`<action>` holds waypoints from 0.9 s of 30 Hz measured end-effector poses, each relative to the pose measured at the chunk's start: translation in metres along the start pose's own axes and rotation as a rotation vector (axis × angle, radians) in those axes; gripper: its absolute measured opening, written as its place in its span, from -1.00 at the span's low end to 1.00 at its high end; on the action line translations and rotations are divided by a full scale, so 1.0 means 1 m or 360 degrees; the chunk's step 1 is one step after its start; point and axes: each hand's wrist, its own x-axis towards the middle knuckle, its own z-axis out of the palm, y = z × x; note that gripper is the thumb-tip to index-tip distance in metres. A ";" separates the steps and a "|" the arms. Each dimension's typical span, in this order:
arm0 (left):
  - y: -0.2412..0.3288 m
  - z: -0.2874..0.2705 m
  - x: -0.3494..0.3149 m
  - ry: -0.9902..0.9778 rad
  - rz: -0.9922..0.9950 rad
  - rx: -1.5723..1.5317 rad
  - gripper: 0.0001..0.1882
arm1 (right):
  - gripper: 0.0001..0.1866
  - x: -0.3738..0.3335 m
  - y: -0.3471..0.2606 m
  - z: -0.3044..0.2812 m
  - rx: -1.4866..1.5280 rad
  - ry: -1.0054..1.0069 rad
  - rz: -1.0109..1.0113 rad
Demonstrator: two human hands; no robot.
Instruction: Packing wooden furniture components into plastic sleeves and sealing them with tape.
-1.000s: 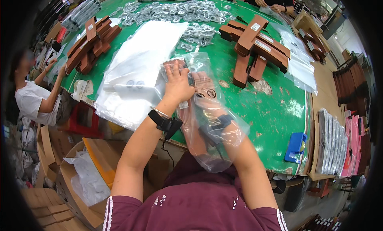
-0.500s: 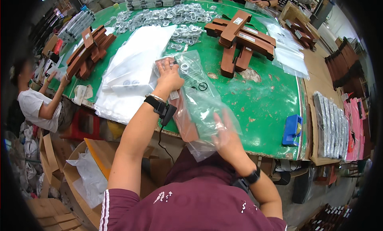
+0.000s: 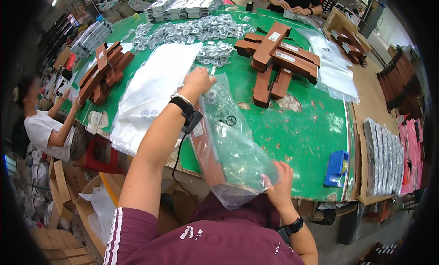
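Observation:
A clear plastic bag [image 3: 228, 141] lies lengthwise from the green table [image 3: 302, 128] toward my body, with a long brown piece [image 3: 208, 157] inside along its left side. My left hand [image 3: 197, 81] grips the far top end of the bag, a black band on the wrist. My right hand [image 3: 280, 182] holds the near bottom end of the bag at the table's front edge. Small packets of metal rings [image 3: 215, 52] lie just beyond my left hand.
A stack of white plastic bags [image 3: 151, 91] lies left of my arm. Brown wooden pieces are piled at centre right [image 3: 274, 59] and far left [image 3: 100, 75]. A blue tape dispenser [image 3: 337, 168] sits near the front edge. A person [image 3: 48, 128] sits at left; another person's hands [image 3: 299, 10] work at the far side.
My right hand has slid down to the bag's near end at the table edge. The bag is now stretched out lengthwise between both hands.

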 end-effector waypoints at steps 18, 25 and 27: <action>-0.022 0.028 0.011 0.0175 -0.0076 -0.0692 -0.47 | -0.64 0.067 -0.062 -0.091 0.1469 -0.0006 0.0317; -0.035 0.022 -0.015 0.0814 -0.0239 -0.1551 -0.39 | -0.62 0.161 -0.167 -0.153 0.1054 0.0103 -0.0471; -0.026 0.018 -0.030 0.0986 -0.0426 -0.2047 -0.40 | -0.58 0.190 -0.195 -0.164 0.0746 0.0324 -0.0570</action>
